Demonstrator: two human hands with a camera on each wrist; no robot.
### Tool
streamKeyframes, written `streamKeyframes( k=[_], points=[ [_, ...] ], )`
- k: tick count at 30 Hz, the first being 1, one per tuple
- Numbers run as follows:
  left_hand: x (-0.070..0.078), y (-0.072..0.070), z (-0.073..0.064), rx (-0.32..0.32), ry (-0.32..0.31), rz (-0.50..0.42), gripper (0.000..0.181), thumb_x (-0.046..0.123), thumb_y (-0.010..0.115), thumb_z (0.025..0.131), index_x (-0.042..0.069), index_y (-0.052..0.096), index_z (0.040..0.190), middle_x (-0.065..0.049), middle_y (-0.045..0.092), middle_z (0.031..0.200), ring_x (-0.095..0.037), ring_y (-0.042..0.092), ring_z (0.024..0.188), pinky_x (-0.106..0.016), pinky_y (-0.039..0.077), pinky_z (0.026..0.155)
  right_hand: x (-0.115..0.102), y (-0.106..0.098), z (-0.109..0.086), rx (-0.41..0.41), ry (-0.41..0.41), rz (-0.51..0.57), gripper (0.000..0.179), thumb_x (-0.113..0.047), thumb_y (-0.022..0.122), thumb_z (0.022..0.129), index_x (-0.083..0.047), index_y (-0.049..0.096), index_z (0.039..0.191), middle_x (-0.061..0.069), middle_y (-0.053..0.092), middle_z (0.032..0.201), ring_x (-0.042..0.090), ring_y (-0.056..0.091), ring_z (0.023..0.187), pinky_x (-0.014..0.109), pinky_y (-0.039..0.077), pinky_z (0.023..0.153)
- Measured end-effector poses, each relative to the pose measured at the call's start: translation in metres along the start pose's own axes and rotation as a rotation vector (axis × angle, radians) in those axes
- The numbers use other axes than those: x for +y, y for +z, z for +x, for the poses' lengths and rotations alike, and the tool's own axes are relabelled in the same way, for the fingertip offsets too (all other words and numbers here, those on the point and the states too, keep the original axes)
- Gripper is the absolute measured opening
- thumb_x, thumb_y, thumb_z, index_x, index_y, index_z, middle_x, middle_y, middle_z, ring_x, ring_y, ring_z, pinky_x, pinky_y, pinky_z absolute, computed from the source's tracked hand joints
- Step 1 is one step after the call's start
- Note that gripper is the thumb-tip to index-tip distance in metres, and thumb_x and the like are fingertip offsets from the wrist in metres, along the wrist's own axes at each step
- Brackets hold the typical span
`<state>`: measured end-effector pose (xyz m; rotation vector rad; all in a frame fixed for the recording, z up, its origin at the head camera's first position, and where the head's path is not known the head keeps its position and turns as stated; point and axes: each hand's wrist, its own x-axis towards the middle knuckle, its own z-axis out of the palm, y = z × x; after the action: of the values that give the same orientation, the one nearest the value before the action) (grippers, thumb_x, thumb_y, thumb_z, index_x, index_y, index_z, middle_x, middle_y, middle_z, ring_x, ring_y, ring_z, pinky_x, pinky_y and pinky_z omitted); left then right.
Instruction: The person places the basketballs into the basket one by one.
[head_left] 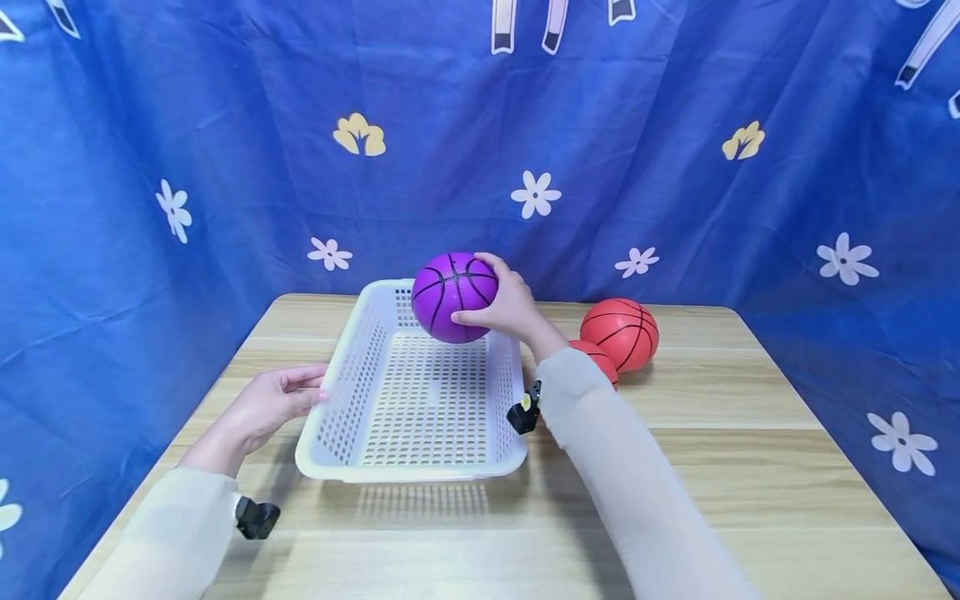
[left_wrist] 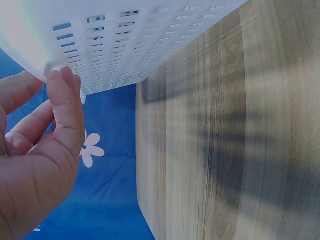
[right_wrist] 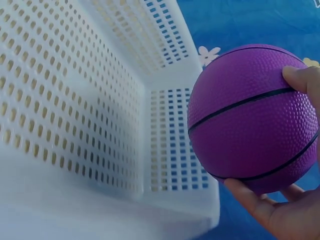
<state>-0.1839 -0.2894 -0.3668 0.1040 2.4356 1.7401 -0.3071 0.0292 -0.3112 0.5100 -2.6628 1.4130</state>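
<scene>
Wooden desk (head_left: 720, 500) with a perforated white basket (head_left: 416, 476) in its left half. A purple basketball (head_left: 442, 300) is held up at the basket's far end, toward the right corner; it is raised but not yet set down, so its handling appears partway done. Two red basketballs, one (head_left: 626, 333) near the desk's back edge and one (head_left: 600, 360) partly hidden by the sleeve, lie unheld, apparently left to be handled. Right hand (head_left: 506, 304): fingers and thumb curled around the purple basketball. Left hand (head_left: 273, 404): fingers bent, seemingly pinching the basket's left rim.
</scene>
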Motion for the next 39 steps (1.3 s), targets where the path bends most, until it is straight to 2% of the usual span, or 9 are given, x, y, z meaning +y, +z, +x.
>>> streamKeyframes(
  k=[11, 20, 30, 39],
  points=[
    [-0.003, 0.0, 0.001, -0.001, 0.017, -0.015, 0.054, 0.01, 0.061, 0.08, -0.008, 0.037, 0.125, -0.026, 0.046, 0.116, -0.021, 0.056, 0.093, -0.029, 0.048, 0.074, -0.004, 0.04, 0.012, -0.029, 0.009, -0.015, 0.09, -0.038, 0.08, 0.053, -0.031, 0.031, 0.128, 0.006, 0.04, 0.112, 0.019, 0.042, 0.098, 0.031, 0.049, 0.068],
    [-0.002, 0.001, 0.001, 0.008, 0.02, 0.008, 0.055, 0.013, 0.061, 0.081, -0.009, 0.037, 0.125, -0.026, 0.047, 0.115, -0.019, 0.056, 0.092, -0.028, 0.048, 0.074, -0.006, 0.063, 0.017, -0.055, 0.08, -0.043, 0.091, -0.038, 0.078, 0.055, -0.033, 0.027, 0.13, 0.011, 0.034, 0.121, 0.023, 0.043, 0.1, 0.034, 0.048, 0.07],
    [0.0, 0.003, 0.0, 0.009, 0.024, 0.009, 0.054, 0.012, 0.06, 0.081, -0.008, 0.037, 0.125, -0.027, 0.047, 0.114, -0.017, 0.056, 0.089, -0.027, 0.047, 0.075, -0.008, 0.082, 0.014, -0.098, 0.092, -0.077, 0.091, -0.039, 0.078, 0.056, -0.034, 0.027, 0.131, 0.011, 0.033, 0.122, 0.024, 0.044, 0.101, 0.035, 0.047, 0.07],
    [0.001, 0.003, -0.002, 0.015, 0.034, 0.002, 0.051, 0.008, 0.059, 0.081, -0.01, 0.038, 0.123, -0.029, 0.047, 0.113, -0.016, 0.056, 0.088, -0.028, 0.048, 0.074, -0.006, 0.094, 0.009, -0.144, 0.09, -0.17, 0.096, -0.04, 0.078, 0.056, -0.028, 0.023, 0.135, 0.013, 0.032, 0.127, 0.024, 0.038, 0.11, 0.038, 0.042, 0.081]
  ],
)
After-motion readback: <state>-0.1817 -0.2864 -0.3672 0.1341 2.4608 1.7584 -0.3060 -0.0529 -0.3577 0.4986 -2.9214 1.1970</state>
